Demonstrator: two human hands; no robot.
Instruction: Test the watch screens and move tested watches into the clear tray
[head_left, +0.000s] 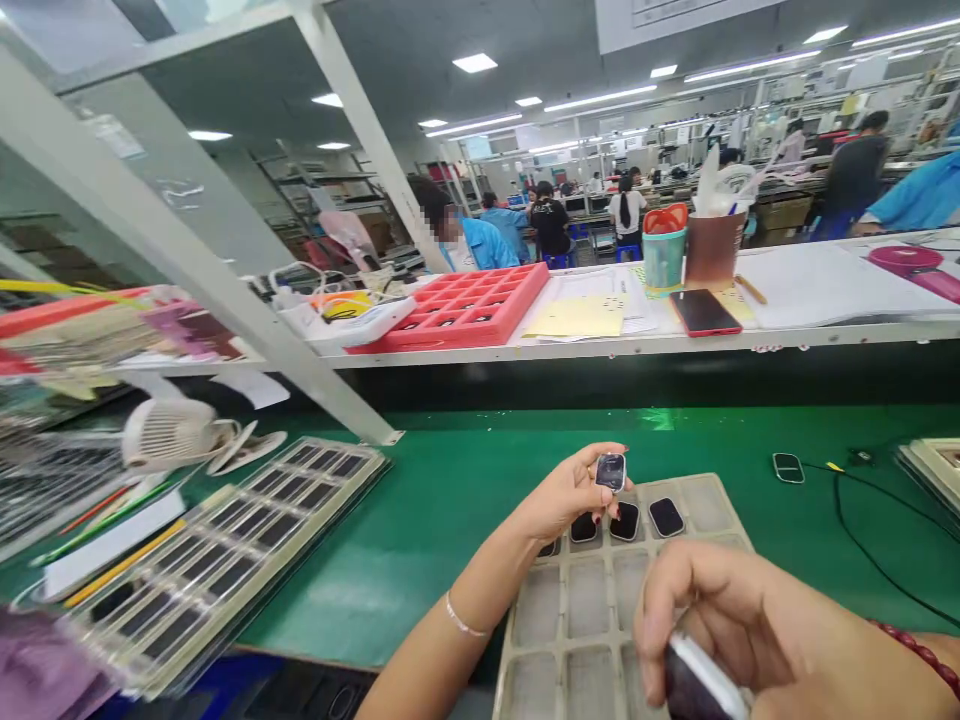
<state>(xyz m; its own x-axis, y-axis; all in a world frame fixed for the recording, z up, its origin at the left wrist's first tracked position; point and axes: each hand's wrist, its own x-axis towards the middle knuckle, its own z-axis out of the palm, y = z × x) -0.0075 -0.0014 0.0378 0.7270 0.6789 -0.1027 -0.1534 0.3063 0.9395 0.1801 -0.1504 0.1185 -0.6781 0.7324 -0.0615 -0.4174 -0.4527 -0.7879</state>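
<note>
My left hand (562,495) pinches a square smartwatch (611,472) without a strap between thumb and fingers, its dark screen facing me. It is raised above the far row of a beige compartment tray (551,652). In that row lie several more smartwatches, among them one (666,517) at the right and another (624,521) partly behind my fingers. Close to the camera, my right hand (750,620) is curled around a silver-edged device with a dark face (701,680). The frame's bottom edge cuts this device off, and its exact kind is unclear. This hand covers the tray's right side.
Another smartwatch (788,468) lies on the green mat beside a black cable (840,510). At left stands a stacked tray of dark screens (225,545), near a small fan (169,435). Across the back, a shelf (645,342) carries a red foam tray (480,305), cups and a phone (705,312).
</note>
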